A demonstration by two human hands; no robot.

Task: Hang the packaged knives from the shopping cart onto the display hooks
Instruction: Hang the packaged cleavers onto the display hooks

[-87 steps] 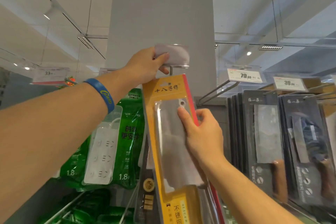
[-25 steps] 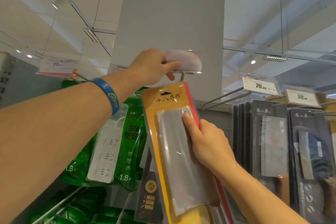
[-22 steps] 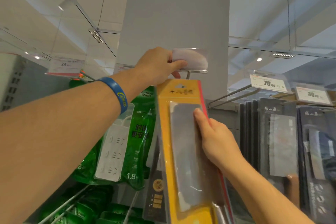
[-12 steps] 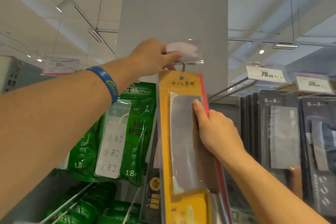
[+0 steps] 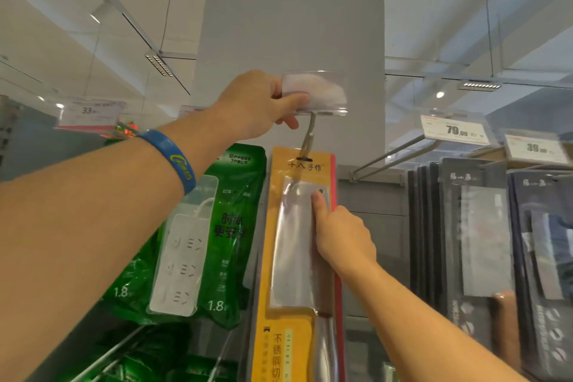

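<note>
Your yellow-and-red carded cleaver package hangs upright at frame centre.
Your right hand grips its right edge, thumb flat on the blister; your left hand, upper centre, pinches the clear plastic label holder above the thin metal display hook, whose tip meets the package's top slot.

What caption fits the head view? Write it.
Left hand grips tag holder; right hand holds yellow knife package on the hook.

"十八子作" atop the yellow knife package above the right hand, "1.8" on green packs below the left hand, "79.00" price tag and "39" price tag right of both, "33" tag far left
</note>
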